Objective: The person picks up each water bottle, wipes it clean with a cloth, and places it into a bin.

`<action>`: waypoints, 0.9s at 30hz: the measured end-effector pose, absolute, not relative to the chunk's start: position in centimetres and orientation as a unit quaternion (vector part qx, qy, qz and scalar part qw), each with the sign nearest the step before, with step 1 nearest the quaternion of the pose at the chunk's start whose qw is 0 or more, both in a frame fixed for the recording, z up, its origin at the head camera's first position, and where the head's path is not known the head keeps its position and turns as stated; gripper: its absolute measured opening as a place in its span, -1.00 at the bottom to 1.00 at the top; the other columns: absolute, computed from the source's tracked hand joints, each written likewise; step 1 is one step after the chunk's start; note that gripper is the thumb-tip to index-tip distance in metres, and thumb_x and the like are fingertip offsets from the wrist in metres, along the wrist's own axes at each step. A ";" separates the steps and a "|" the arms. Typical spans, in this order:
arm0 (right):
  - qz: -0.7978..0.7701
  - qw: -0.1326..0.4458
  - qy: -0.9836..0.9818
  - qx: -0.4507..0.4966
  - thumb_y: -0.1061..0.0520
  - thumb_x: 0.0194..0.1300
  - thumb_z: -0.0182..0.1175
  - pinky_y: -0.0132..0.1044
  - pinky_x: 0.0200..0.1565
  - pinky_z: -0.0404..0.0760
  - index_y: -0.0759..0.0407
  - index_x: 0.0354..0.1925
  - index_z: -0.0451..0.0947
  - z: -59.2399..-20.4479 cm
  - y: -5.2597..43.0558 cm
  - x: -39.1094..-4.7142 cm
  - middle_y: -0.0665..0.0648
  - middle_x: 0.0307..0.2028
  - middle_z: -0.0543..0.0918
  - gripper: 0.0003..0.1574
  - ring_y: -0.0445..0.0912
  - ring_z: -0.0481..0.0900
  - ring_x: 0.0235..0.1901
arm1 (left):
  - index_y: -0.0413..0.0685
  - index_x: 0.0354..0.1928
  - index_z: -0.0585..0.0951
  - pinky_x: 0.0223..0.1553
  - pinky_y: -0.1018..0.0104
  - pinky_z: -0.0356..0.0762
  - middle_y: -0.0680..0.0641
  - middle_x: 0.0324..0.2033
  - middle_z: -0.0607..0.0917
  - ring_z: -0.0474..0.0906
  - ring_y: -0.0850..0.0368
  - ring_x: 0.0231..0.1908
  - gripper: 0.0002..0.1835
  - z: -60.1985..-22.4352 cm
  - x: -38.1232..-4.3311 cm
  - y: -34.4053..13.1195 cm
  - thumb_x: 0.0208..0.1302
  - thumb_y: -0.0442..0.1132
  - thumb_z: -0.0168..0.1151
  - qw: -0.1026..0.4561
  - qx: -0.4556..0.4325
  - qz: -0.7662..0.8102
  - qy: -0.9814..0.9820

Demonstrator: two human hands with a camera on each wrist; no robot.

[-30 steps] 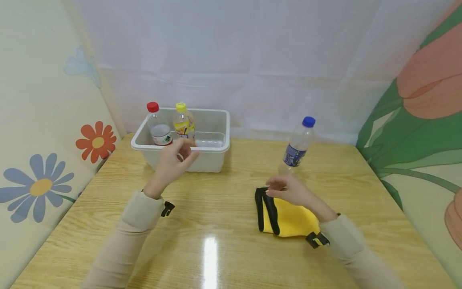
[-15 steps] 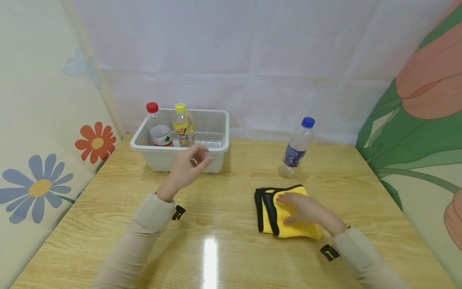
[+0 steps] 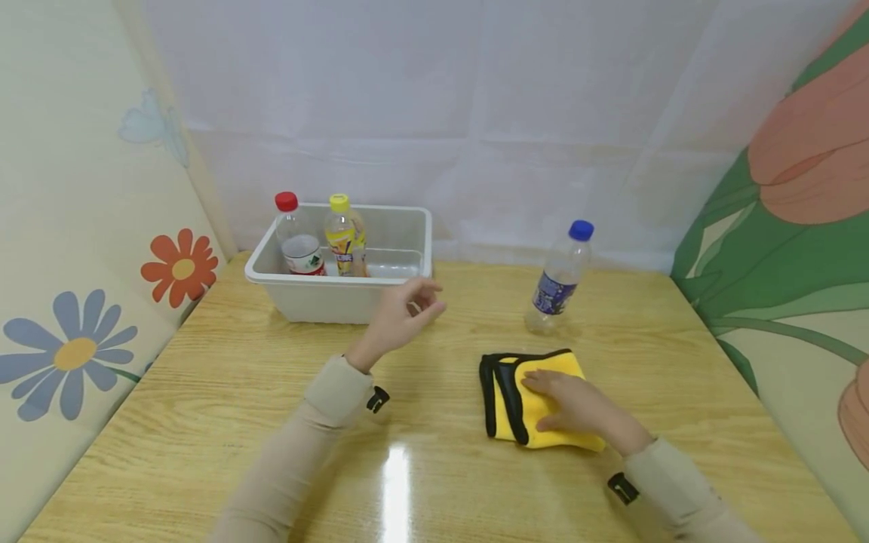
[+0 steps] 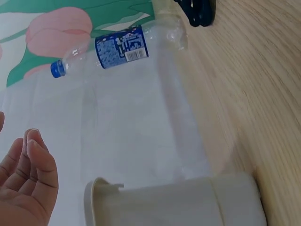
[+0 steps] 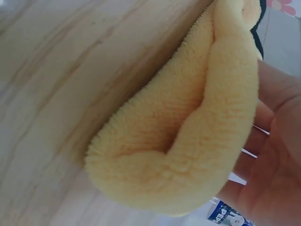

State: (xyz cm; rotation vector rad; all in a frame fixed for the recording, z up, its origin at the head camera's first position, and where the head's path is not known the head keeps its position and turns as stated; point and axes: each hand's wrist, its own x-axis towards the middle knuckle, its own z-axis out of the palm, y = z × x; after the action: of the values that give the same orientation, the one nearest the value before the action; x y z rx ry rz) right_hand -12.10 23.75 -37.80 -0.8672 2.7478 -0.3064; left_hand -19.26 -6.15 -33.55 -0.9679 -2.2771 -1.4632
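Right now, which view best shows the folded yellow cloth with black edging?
Head view: most of the yellow cloth shows around the right hand. Right wrist: only a fuzzy close-up. Left wrist: a dark scrap, perhaps the cloth's.

Left of the frame's centre, your tub stands on the table, bottles in its left half, your left hand before its right corner; lower right, your right hand is on the cloth, a lone bottle behind.
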 end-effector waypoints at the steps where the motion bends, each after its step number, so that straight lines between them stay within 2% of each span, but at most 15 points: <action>1: -0.104 0.116 0.941 -0.299 -0.01 -0.04 0.36 0.17 0.16 0.27 0.36 0.15 0.36 -37.9 23.7 -12.1 0.34 0.16 0.37 -0.16 0.26 0.29 0.15 | -0.32 -0.10 0.50 -0.49 0.38 0.57 -0.10 -0.48 0.59 0.49 0.13 -0.48 -0.74 -33.6 -19.5 -5.8 0.19 -0.34 0.20 0.128 -0.333 -0.505 -0.786; 9: -0.090 0.099 0.944 -0.302 -0.01 -0.07 0.37 0.14 0.13 0.32 0.34 0.11 0.41 -38.0 23.6 -12.0 0.32 0.12 0.43 -0.19 0.23 0.35 0.11 | -0.27 -0.03 0.51 -0.40 0.47 0.55 -0.06 -0.42 0.61 0.51 0.17 -0.41 -0.68 -34.2 -21.5 -2.9 0.22 -0.24 0.18 0.081 -0.318 -0.485 -0.811; 16: -0.094 0.098 0.945 -0.298 0.00 -0.05 0.37 0.15 0.12 0.34 0.35 0.12 0.41 -38.0 23.5 -12.0 0.33 0.12 0.44 -0.20 0.23 0.36 0.10 | -0.21 0.06 0.48 -0.40 0.51 0.51 -0.03 -0.34 0.61 0.50 0.19 -0.35 -0.60 -34.4 -23.7 -0.2 0.20 -0.19 0.21 0.038 -0.307 -0.451 -0.837; 23: -0.093 0.096 0.944 -0.302 0.02 -0.06 0.37 0.15 0.11 0.35 0.37 0.11 0.41 -37.9 23.5 -12.0 0.35 0.11 0.44 -0.20 0.24 0.36 0.10 | -0.12 0.18 0.38 -0.22 0.41 0.52 -0.10 -0.12 0.57 0.47 0.16 -0.17 -0.44 -34.2 -25.8 2.0 0.16 -0.10 0.25 -0.013 -0.294 -0.446 -0.845; 27: -0.096 0.101 0.944 -0.300 0.02 -0.06 0.37 0.16 0.11 0.34 0.37 0.11 0.41 -38.0 23.5 -12.0 0.35 0.11 0.44 -0.21 0.24 0.36 0.10 | -0.06 0.24 0.32 -0.12 0.35 0.51 -0.07 -0.03 0.53 0.45 0.14 -0.08 -0.36 -34.2 -26.7 2.8 0.14 -0.05 0.26 -0.033 -0.287 -0.439 -0.850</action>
State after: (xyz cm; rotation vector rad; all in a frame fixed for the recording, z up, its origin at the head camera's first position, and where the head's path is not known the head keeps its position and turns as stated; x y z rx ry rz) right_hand -11.97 23.51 -37.98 -0.8862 2.7877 -0.2845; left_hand -26.70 2.85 -34.21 -0.9229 -2.7303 -1.4101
